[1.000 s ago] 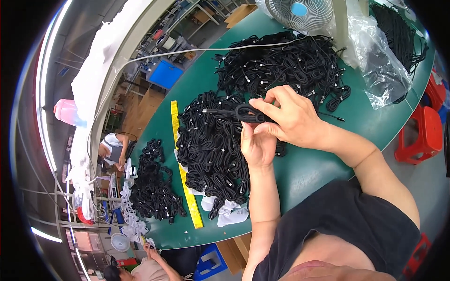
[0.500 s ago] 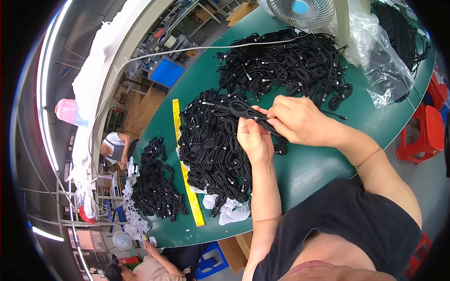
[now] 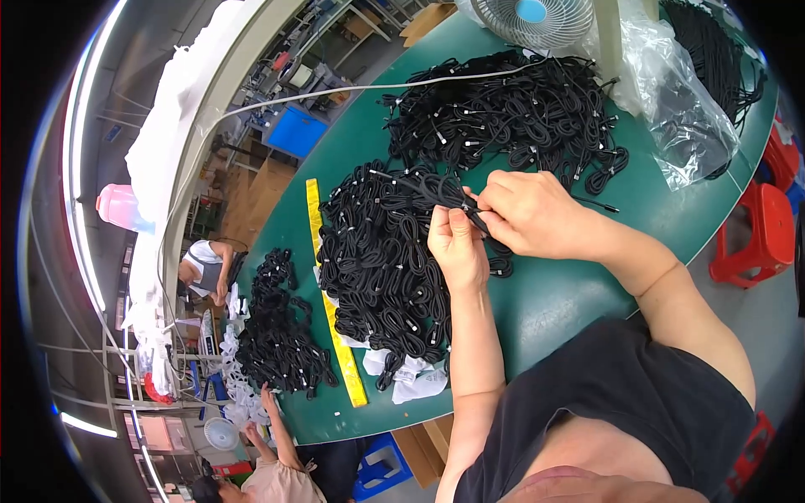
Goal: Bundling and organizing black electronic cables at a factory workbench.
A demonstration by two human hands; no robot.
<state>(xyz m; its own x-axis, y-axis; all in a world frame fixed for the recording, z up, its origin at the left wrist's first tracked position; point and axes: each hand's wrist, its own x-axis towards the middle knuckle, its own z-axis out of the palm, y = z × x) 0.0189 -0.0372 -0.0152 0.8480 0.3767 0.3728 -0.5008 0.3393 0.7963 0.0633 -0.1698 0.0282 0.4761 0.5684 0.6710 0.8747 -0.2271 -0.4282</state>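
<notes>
Black cable coil point(image 3: 441, 189) is clamped near one end by the left grip point(image 3: 459, 253) and the right grip point(image 3: 532, 214), set close together, over the upper right part of the near cable heap point(image 3: 381, 281). The step in hand looks like tightening or tidying that end; fingers hide the detail. The next move seems to call for a steady left pinch while the right works the end. Farther along the green tabletop point(image 3: 545, 293) lies the far cable heap point(image 3: 503, 109), a fan point(image 3: 537, 18) beyond.
</notes>
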